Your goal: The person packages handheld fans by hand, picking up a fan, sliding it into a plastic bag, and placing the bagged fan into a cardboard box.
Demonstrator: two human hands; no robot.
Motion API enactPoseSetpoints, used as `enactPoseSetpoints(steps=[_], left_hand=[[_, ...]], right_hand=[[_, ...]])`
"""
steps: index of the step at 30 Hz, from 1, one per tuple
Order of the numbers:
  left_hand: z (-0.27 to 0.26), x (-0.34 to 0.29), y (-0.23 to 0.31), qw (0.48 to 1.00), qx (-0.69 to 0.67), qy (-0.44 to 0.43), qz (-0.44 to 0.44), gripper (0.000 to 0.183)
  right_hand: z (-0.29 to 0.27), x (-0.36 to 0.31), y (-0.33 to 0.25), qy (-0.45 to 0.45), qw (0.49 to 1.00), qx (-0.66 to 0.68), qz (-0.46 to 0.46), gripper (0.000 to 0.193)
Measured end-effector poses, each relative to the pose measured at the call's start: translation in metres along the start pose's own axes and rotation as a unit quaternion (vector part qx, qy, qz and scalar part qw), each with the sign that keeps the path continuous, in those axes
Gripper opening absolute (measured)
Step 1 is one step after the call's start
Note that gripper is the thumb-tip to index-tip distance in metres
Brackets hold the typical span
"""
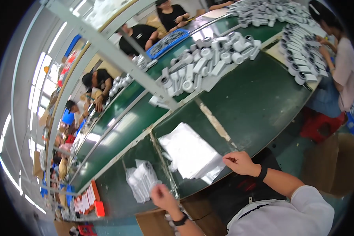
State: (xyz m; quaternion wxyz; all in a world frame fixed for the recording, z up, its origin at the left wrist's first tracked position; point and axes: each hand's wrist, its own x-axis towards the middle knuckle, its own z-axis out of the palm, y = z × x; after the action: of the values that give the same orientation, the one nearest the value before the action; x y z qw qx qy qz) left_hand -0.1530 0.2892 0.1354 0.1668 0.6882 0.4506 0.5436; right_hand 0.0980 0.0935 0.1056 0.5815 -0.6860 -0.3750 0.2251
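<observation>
Right hand (241,163) seemingly at bag stack (190,151) edge

At the lower edge of the frame, the left hand (164,198) has its forearm cut off below the wrist. What the bagged white parts (141,180) are is too blurred to tell. The pile of white parts (208,63) at upper centre is crossed by a grey frame bar (118,59), hiding some. The dark fisheye rim swallows all 4 corners.
</observation>
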Motion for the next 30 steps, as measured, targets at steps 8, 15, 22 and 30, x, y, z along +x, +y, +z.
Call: enactPoseSetpoints(steps=[8,15,22,30], left_hand=[[0.066,-0.091,0.025,0.965,-0.116,-0.233,-0.012,0.018],[0.071,-0.092,0.018,0.961,-0.061,-0.259,0.075,0.029],[0.065,-0.091,0.022,0.933,0.018,-0.267,0.240,0.024],[0.064,-0.090,0.029,0.915,0.121,-0.340,0.182,0.017]], right_hand=[[-0.079,0.060,-0.021,0.083,0.996,-0.032,-0.016,0.022],[-0.178,0.174,0.020,0.234,0.943,-0.232,0.035,0.034],[-0.269,0.264,0.071,0.313,0.857,-0.383,0.140,0.054],[-0.325,0.332,0.123,0.262,0.823,-0.470,0.180,0.054]])
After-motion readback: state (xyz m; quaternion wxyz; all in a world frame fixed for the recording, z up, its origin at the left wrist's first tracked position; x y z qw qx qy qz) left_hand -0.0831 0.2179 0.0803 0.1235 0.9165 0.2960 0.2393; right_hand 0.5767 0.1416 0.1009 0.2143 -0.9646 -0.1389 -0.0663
